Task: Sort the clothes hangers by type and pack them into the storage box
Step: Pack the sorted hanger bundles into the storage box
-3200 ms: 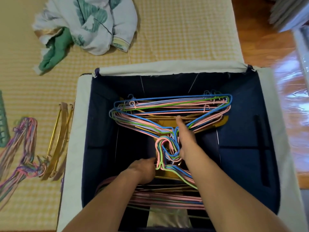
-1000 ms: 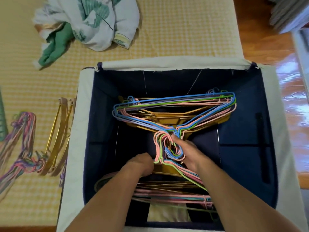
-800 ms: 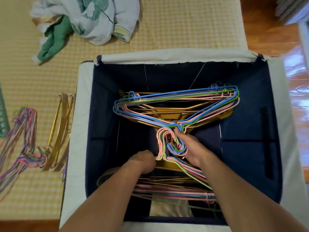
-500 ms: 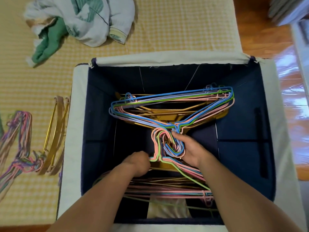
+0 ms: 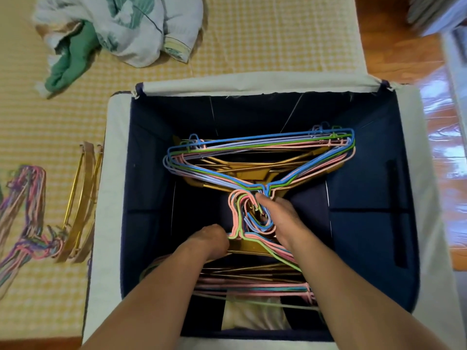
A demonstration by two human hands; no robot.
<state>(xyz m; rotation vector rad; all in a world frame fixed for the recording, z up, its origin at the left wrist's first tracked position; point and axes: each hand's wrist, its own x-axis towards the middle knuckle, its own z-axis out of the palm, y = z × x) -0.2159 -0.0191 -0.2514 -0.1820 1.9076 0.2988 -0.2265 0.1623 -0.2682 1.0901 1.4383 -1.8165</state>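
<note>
1. My right hand (image 5: pixel 280 218) has its fingers curled into the hooks of the pastel coated-wire hangers (image 5: pixel 260 157), which lie inside the navy fabric storage box (image 5: pixel 366 198) on top of the gold metal hangers (image 5: pixel 250 170).
2. My left hand (image 5: pixel 209 239) is curled at the hooks too; can't tell what it's gripping.
3. Risk: the hooks snag each other and drag the stack askew.
4. The unpacked hangers on the yellow checked bed (image 5: pixel 252 34) could get mixed in.

left hand (image 5: pixel 209 239): fingers curled out of sight, grip unreadable | gold hangers (image 5: pixel 249 170): mostly covered by wire hangers (image 5: pixel 260 152) | near wire stack (image 5: pixel 252 284): crossed by both forearms | loose wire bundle (image 5: pixel 24 215): cut off at left edge | pale object (image 5: pixel 439 13), top-right corner: blurred, possibly stacked fabric | storage box (image 5: pixel 113 198): near wall cropped
</note>
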